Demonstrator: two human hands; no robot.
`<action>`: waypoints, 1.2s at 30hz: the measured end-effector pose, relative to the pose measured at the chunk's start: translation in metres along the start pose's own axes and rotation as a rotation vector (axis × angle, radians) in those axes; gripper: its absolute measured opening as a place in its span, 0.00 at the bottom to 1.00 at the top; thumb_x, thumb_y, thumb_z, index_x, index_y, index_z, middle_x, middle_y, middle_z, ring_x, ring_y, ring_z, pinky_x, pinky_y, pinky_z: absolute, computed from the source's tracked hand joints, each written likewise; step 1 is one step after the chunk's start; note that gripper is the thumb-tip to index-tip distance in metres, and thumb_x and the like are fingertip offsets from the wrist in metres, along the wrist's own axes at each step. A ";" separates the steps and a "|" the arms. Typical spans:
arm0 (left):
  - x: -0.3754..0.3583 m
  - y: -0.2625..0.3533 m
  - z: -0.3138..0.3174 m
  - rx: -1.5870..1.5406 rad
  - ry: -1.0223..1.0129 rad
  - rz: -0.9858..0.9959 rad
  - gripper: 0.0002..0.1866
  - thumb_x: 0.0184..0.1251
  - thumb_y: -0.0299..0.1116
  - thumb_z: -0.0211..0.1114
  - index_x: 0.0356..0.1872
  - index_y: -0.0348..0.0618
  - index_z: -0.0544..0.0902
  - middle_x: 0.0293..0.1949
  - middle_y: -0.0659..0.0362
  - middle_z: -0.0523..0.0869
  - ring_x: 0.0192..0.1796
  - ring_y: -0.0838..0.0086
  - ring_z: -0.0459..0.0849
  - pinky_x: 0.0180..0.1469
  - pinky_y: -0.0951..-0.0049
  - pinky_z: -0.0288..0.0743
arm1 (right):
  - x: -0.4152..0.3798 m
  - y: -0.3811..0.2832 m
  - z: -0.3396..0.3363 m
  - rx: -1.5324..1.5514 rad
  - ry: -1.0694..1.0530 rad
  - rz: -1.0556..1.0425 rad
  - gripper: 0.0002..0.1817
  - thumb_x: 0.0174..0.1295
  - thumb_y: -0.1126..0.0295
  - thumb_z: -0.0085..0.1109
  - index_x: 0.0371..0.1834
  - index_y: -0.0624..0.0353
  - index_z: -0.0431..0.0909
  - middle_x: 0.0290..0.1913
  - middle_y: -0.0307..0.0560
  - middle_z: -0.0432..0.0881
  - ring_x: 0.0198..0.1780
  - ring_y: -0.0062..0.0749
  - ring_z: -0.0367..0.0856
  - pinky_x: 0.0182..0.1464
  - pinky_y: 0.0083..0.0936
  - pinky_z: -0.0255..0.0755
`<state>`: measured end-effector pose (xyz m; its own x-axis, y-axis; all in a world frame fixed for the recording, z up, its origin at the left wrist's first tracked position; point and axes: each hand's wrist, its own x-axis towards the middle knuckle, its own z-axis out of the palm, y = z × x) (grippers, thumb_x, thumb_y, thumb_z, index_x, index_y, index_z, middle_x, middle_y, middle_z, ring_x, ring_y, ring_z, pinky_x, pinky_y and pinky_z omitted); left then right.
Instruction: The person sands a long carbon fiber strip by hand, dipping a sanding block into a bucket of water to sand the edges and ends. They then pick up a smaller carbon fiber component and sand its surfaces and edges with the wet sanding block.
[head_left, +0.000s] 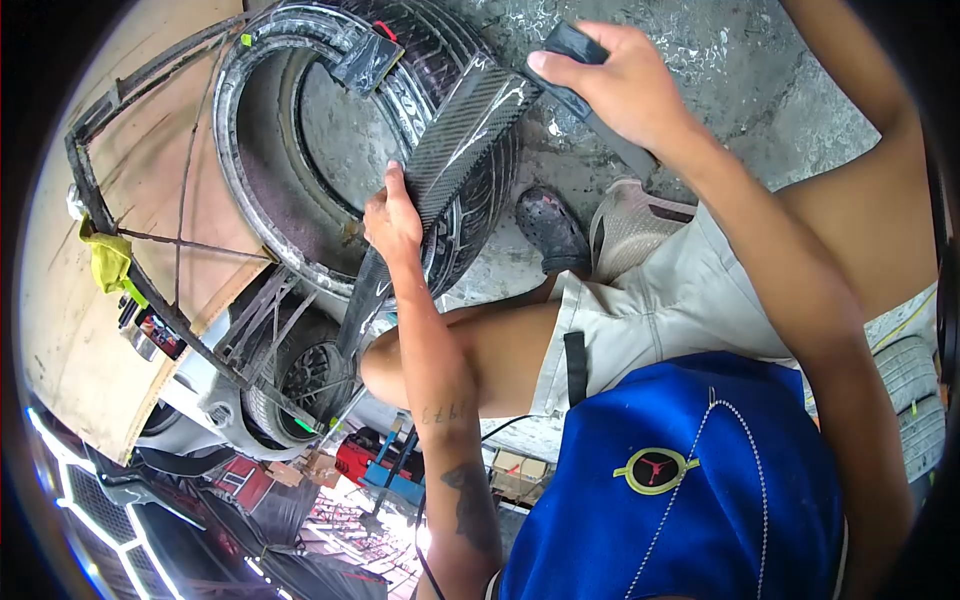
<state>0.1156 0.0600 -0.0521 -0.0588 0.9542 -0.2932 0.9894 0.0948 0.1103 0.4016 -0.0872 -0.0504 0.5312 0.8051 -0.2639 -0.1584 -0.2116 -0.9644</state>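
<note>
A long, glossy carbon-fibre-patterned part (470, 140) lies slanted across a tyre (235, 130) on its side. My left hand (393, 218) holds the part near its middle, thumb along its edge and fingers curled round it. At the part's upper right end, my right hand (622, 85) has its fingers and thumb closed on a dark block. A dark strip hangs below that block toward my lap. On the tyre's rim rests another dark block (370, 60) with a red piece beside it.
A black clog (552, 230) stands on the grey floor beside a beige perforated item (635, 228). A dark frame (95, 190) with a yellow-green cloth (108, 258) is at the left. A wheel (305, 375), cardboard boxes (520, 470) and stacked tyres (908, 400) lie farther off.
</note>
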 end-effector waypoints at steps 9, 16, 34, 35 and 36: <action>-0.002 0.001 -0.002 -0.017 -0.020 -0.010 0.43 0.69 0.69 0.49 0.44 0.30 0.89 0.45 0.34 0.88 0.54 0.40 0.84 0.63 0.53 0.70 | 0.006 0.011 0.005 -0.037 -0.009 0.056 0.18 0.60 0.59 0.70 0.36 0.66 0.85 0.27 0.51 0.84 0.30 0.30 0.81 0.37 0.32 0.74; -0.003 0.007 -0.005 -0.031 -0.034 0.002 0.42 0.69 0.69 0.50 0.45 0.32 0.89 0.44 0.35 0.88 0.53 0.41 0.85 0.62 0.53 0.71 | 0.022 0.007 0.011 -0.056 0.008 0.071 0.17 0.61 0.61 0.68 0.34 0.69 0.82 0.28 0.57 0.83 0.31 0.35 0.80 0.38 0.36 0.73; -0.003 0.004 -0.005 -0.005 -0.057 0.001 0.42 0.68 0.70 0.48 0.48 0.35 0.89 0.47 0.35 0.88 0.57 0.42 0.84 0.65 0.54 0.69 | 0.026 0.006 0.012 -0.133 0.004 0.071 0.16 0.61 0.60 0.70 0.32 0.65 0.83 0.23 0.47 0.81 0.26 0.27 0.76 0.33 0.31 0.70; -0.002 0.005 -0.004 -0.005 -0.052 0.003 0.42 0.68 0.70 0.48 0.48 0.35 0.89 0.47 0.35 0.88 0.57 0.42 0.84 0.65 0.54 0.69 | 0.029 0.006 0.014 -0.088 -0.005 0.002 0.15 0.62 0.64 0.67 0.30 0.69 0.80 0.23 0.57 0.80 0.26 0.33 0.77 0.35 0.36 0.71; -0.001 0.006 -0.004 -0.006 -0.044 -0.003 0.42 0.68 0.70 0.48 0.47 0.34 0.89 0.47 0.35 0.88 0.56 0.42 0.84 0.65 0.54 0.69 | 0.024 0.010 0.016 -0.077 0.050 -0.101 0.15 0.62 0.65 0.66 0.29 0.69 0.80 0.21 0.55 0.79 0.24 0.33 0.75 0.33 0.35 0.71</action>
<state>0.1207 0.0602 -0.0476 -0.0558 0.9407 -0.3347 0.9884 0.0994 0.1147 0.3992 -0.0612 -0.0660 0.5824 0.7962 -0.1639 -0.0385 -0.1744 -0.9839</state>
